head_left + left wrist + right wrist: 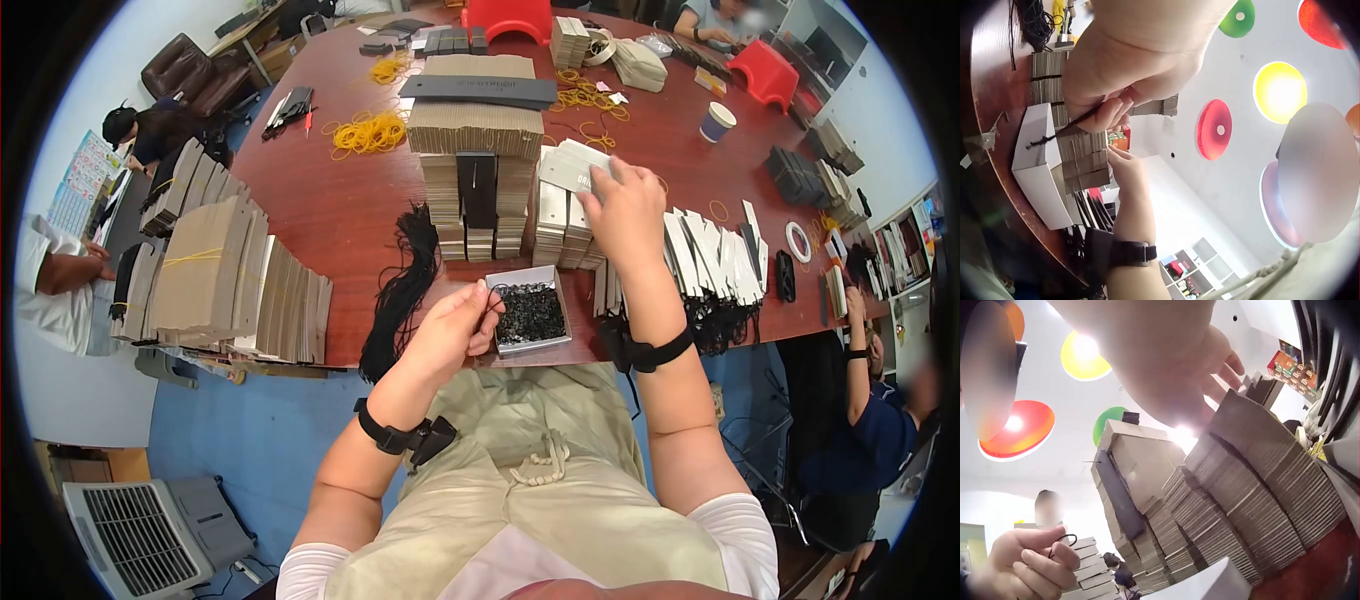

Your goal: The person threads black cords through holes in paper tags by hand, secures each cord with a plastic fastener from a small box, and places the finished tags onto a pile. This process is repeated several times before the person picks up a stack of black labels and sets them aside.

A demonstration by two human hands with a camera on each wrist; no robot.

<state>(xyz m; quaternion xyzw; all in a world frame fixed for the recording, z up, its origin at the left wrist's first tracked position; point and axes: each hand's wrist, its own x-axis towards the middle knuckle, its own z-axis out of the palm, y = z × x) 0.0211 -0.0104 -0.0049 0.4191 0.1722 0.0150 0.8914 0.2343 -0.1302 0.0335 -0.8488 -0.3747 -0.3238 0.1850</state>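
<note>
Black string [1060,131] is pinched between the thumb and curled fingertips of my left hand [455,330], and a thin end of it pokes out past my knuckles. Right under that hand, at the near table edge, sits a small white box [557,300] filled with more black pieces. My right hand [625,210] is further out and to the right of my left, fingers loosely stretched and resting on the stacked tags [553,215], gripping nothing that I can see. Beyond my left hand stands a tall block of brown card stacks [475,130] with a dark strip across the top. Left of the box, a bundle of black cords [400,290] trails over the red-brown table [320,200]. Yellow rubber bands [370,132] lie well beyond.
</note>
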